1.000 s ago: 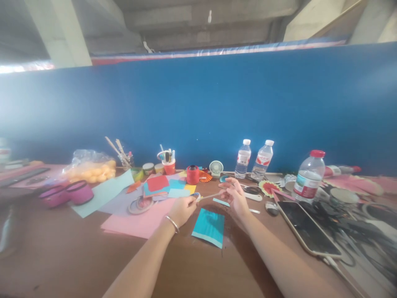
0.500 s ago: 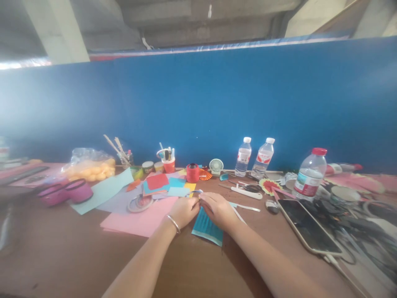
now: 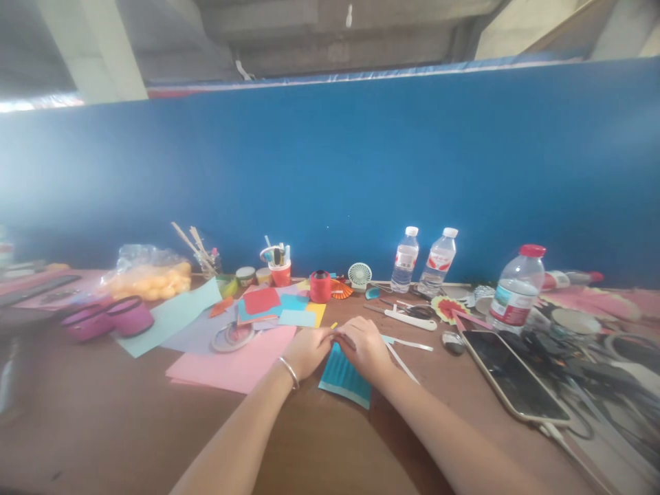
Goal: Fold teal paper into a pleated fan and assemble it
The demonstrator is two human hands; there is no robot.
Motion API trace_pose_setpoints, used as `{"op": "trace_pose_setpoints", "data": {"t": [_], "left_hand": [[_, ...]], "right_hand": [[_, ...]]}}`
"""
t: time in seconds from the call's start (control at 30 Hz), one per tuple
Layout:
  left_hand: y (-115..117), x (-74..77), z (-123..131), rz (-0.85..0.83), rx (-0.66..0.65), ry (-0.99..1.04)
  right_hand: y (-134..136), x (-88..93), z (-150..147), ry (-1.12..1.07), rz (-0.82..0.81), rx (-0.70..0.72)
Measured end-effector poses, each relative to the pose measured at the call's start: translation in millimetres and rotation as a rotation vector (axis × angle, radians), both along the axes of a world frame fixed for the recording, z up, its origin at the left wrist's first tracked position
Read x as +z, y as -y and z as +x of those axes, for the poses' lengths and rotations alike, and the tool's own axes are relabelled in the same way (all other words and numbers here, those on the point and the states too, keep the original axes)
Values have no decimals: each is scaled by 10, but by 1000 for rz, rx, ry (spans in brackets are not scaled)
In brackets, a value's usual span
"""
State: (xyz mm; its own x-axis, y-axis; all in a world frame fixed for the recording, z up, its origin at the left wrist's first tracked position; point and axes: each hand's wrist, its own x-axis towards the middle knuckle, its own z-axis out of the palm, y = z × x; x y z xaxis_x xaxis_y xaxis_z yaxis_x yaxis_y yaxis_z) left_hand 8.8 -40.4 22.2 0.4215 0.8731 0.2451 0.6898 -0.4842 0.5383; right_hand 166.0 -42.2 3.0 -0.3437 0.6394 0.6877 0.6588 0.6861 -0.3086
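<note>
My left hand (image 3: 309, 350), with a silver bangle at its wrist, and my right hand (image 3: 364, 347) meet fingertip to fingertip at the middle of the table. Both are closed in a pinch. A small yellow piece (image 3: 334, 325) shows just beyond the fingertips; whatever they grip is mostly hidden behind them. Under and beside my right hand lies a teal-blue sheet (image 3: 346, 379) with printed lines and a pale border. Thin white strips (image 3: 405, 363) stick out to the right of that hand. Pink paper (image 3: 232, 368) lies left of my left hand.
Coloured paper pieces, a tape roll (image 3: 232, 338) and a red roll (image 3: 320, 286) lie ahead. To the right are a white-handled knife (image 3: 411, 320), scissors (image 3: 420, 311), a phone (image 3: 515, 375), cables and a red-capped bottle (image 3: 517, 289). Purple cuffs (image 3: 130, 316) sit left.
A pale bluish strip that stuck out past my fingertips no longer shows, and a small yellow piece is visible there. My hands have stayed nearly in place, the right fingers more curled.
</note>
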Motion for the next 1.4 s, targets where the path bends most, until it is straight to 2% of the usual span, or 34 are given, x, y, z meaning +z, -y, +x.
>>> {"op": "trace_pose_setpoints", "data": {"t": [0.17, 0.4, 0.63, 0.73, 0.8, 0.83, 0.9, 0.97, 1.07, 1.17, 1.27, 1.33, 1.4], "left_hand": [[-4, -32, -2, -69, 3, 56], [19, -16, 22, -81, 25, 174], [41, -24, 59, -272, -50, 447], [-34, 4, -52, -248, 71, 468], [-97, 21, -158, -175, 204, 452], [-123, 24, -203, -141, 236, 441], [-160, 8, -255, 43, 317, 255], [-178, -37, -261, 157, 331, 40], [-199, -133, -260, 180, 319, -215], [-219, -198, -290, 153, 362, -285], [-209, -182, -273, 179, 385, -132], [-178, -138, -204, 169, 357, 82], [-137, -93, -106, 89, 317, 315]], "right_hand": [[27, -4, -18, -84, -41, 75], [43, 38, -12, -175, -72, 139], [96, 95, 10, -258, -39, 236], [111, 153, 80, -353, -42, 226], [65, 180, 175, -459, -67, 111], [23, 183, 232, -493, -75, 36], [-85, 156, 350, -466, -144, -90], [-197, 82, 453, -311, -238, -173], [-320, -77, 542, 33, -405, -260], [-375, -189, 561, 158, -494, -339], [-379, -188, 544, 139, -506, -318], [-359, -136, 516, 66, -481, -283], [-325, -65, 464, -52, -459, -225]]}}
